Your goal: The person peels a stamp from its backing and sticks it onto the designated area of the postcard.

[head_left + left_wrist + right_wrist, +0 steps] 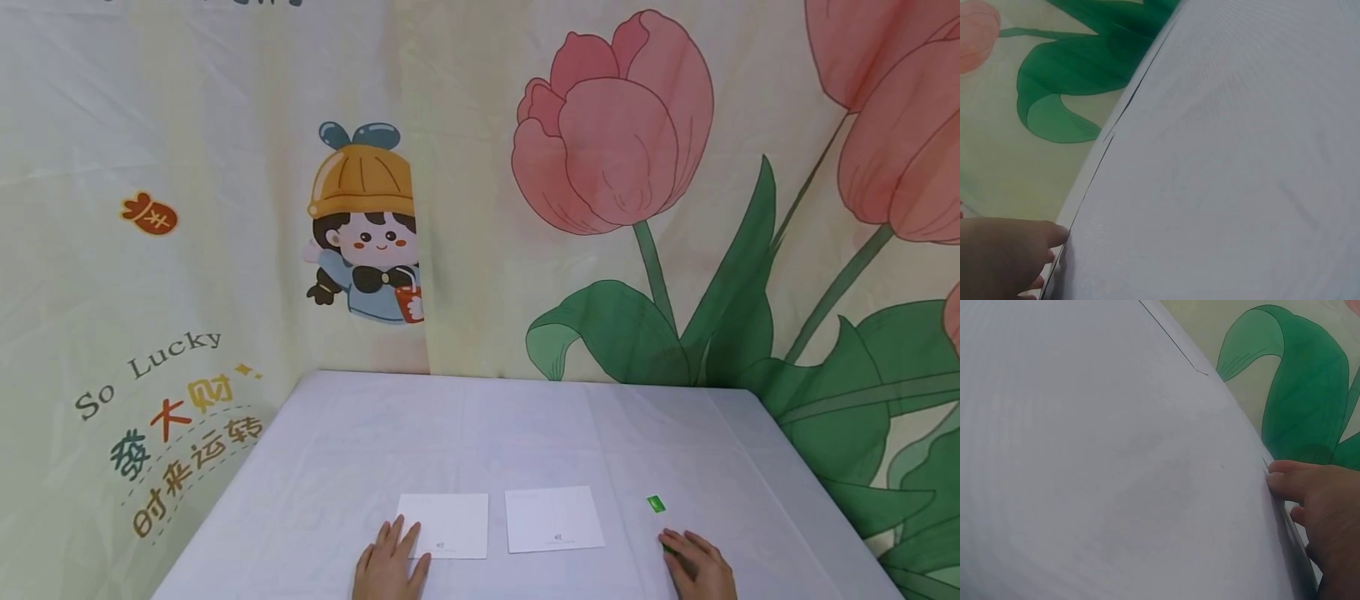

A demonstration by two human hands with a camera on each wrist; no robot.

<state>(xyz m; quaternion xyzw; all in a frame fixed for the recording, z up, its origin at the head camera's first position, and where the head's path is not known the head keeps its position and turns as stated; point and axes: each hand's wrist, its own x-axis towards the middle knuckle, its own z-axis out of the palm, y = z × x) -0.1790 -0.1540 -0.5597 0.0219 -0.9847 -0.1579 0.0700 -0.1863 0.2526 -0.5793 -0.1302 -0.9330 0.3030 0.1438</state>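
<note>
Two white rectangular cards lie side by side on the white table. On the lower left part of the left card [450,525], my left hand [388,562] rests with its fingers spread. The right card [555,518] lies untouched between my hands. At the right, my right hand [697,565] pinches a second small green piece [666,548] at the tabletop, mostly hidden by the fingers. A little beyond it lies a small green rectangular piece [656,503]. Both wrist views show the hands low at the table surface, the left hand [1010,256] and right hand [1322,506] partly cut off.
The white-covered table [525,433] reaches back to a printed cloth backdrop [472,208] with pink tulips, a cartoon figure and lettering. Its side edges slope away left and right. Small grey print marks the lower part of each card.
</note>
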